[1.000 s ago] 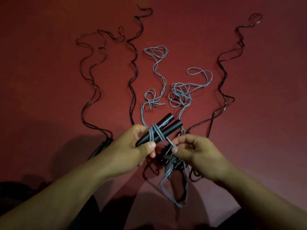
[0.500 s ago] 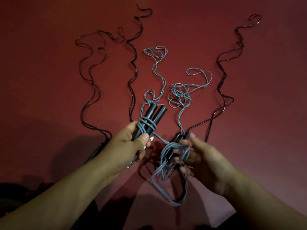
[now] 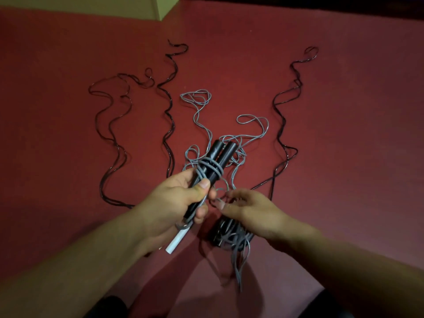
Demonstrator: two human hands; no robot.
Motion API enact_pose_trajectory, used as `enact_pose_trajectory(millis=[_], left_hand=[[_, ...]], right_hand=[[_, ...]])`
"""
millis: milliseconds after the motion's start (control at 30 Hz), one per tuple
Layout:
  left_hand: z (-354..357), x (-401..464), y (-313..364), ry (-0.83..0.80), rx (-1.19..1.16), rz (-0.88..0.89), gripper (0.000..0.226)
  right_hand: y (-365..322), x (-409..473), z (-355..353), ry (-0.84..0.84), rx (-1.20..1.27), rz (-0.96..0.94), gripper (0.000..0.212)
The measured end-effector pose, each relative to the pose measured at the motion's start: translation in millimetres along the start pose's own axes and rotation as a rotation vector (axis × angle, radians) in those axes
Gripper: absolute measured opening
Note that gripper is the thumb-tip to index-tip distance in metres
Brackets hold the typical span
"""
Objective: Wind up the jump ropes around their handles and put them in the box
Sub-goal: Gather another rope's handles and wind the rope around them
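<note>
Two black jump ropes (image 3: 168,125) sprawl across the red floor (image 3: 344,134), one toward its left edge, one toward its right. Between them trails the grey rope (image 3: 199,120). My left hand (image 3: 176,203) grips its paired black handles (image 3: 215,161), coils around them. My right hand (image 3: 250,212) pinches the cord just beside them.

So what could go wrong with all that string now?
1. Only a few grey turns sit around the black handles in the left hand; if that grip loosens, they may slide off.
2. The loose grey cord lies looped over itself, so it might knot as the right hand pulls it in.
</note>
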State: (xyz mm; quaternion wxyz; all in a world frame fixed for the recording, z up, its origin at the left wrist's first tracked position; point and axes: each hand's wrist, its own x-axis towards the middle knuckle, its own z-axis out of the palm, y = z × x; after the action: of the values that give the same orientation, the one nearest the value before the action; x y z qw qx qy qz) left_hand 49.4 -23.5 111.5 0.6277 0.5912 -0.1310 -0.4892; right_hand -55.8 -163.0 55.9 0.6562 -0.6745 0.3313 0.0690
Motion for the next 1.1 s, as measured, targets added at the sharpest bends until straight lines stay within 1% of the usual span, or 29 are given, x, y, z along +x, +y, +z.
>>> enact_pose_trajectory(millis=[33, 67, 167, 333, 400, 467, 533, 600, 667, 733, 767, 833, 867, 900, 933, 1000, 1067, 1100], left_hand=[[-1.0, 2.7, -0.5, 0.014, 0.015, 0.013, 0.016], [-2.9, 5.5, -1.5, 0.038, 0.044, 0.032, 0.016], [-14.4, 15.3, -7.6, 0.169, 0.148, 0.071, 0.016], [-44.2, 26.0, -23.1, 0.342, 0.226, 0.061, 0.016], [-56.8, 29.6, -29.3, 0.42, 0.242, 0.054, 0.015], [-76.0, 33.4, -36.3, 0.539, 0.237, 0.034, 0.013], [-97.4, 35.7, -41.9, 0.658, 0.222, -0.007, 0.011], [-113.9, 35.6, -46.5, 0.723, 0.239, -0.041, 0.011], [-117.8, 32.6, -49.9, 0.722, 0.25, -0.057, 0.013], [-110.0, 27.2, -50.3, 0.668, 0.222, -0.078, 0.013], [-102.8, 23.3, -48.8, 0.623, 0.198, -0.096, 0.013], [-84.8, 14.0, -42.9, 0.502, 0.154, -0.143, 0.015], [-75.4, 9.0, -39.8, 0.435, 0.139, -0.163, 0.016], [-65.7, 4.0, -36.8, 0.369, 0.13, -0.176, 0.017], [-56.8, -0.3, -34.3, 0.314, 0.124, -0.182, 0.017], [-42.0, -7.6, -31.8, 0.244, 0.116, -0.183, 0.017], [-31.4, -12.6, -30.7, 0.212, 0.097, -0.185, 0.017], [-27.8, -14.2, -30.3, 0.203, 0.078, -0.19, 0.017]], right_hand=[[-4.1, 1.1, -2.9, 0.003, -0.057, -0.019, 0.025], [-10.3, -0.3, -6.6, 0.014, -0.122, -0.034, 0.017], [-23.9, -2.3, -22.9, 0.057, -0.257, -0.059, 0.024], [-32.4, 8.0, -51.1, 0.108, -0.324, -0.115, 0.023], [-26.6, 19.3, -58.2, 0.11, -0.342, -0.102, 0.023], [-13.0, 33.7, -62.2, 0.128, -0.372, -0.085, 0.026], [6.3, 43.1, -69.3, 0.159, -0.426, -0.054, 0.031], [24.6, 45.6, -76.9, 0.181, -0.517, -0.003, 0.037], [39.5, 44.9, -80.7, 0.135, -0.6, 0.057, 0.044], [47.4, 41.2, -78.4, 0.055, -0.562, 0.11, 0.047], [47.8, 38.9, -76.4, 0.034, -0.561, 0.123, 0.05], [41.2, 32.1, -72.4, 0.017, -0.668, 0.13, 0.062], [37.1, 30.2, -70.4, 0.028, -0.726, 0.121, 0.067], [32.5, 26.5, -68.1, 0.047, -0.729, 0.111, 0.07], [28.9, 24.4, -65.5, 0.064, -0.685, 0.096, 0.073], [20.5, 20.2, -56.0, 0.092, -0.518, 0.038, 0.074], [10.4, 14.2, -38.4, 0.089, -0.342, -0.049, 0.063], [6.6, 11.6, -29.0, 0.08, -0.293, -0.1, 0.056]])
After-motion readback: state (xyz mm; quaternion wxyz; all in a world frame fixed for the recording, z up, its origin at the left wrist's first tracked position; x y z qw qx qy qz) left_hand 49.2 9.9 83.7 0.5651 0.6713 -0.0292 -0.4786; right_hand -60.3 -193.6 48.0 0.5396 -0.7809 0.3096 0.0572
